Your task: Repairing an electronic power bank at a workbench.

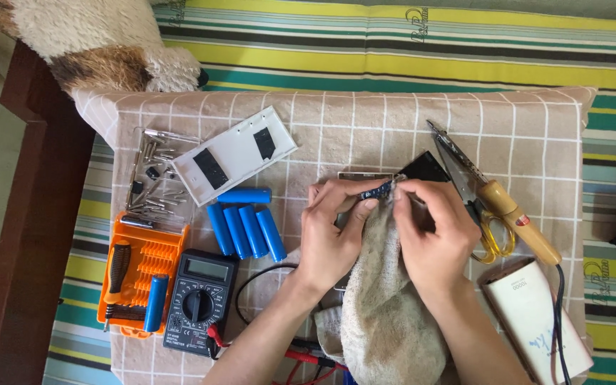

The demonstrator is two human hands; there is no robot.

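Checked cloth is covering the work surface (536, 135) where the left hand (329, 239) and right hand (433, 239) are pinching a small blue circuit board (378, 190) over a beige rag (383, 306), with a white casing (235, 153) already opened and blue battery cells (245, 229) lying loose beside it.

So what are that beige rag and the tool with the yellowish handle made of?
The beige rag looks like soft terry cloth: nubby, matte, draping in folds under both hands. The yellowish handle of the pointed tool looks like smooth wood or plastic with a slight sheen; its tip looks metallic, grey and speckled.
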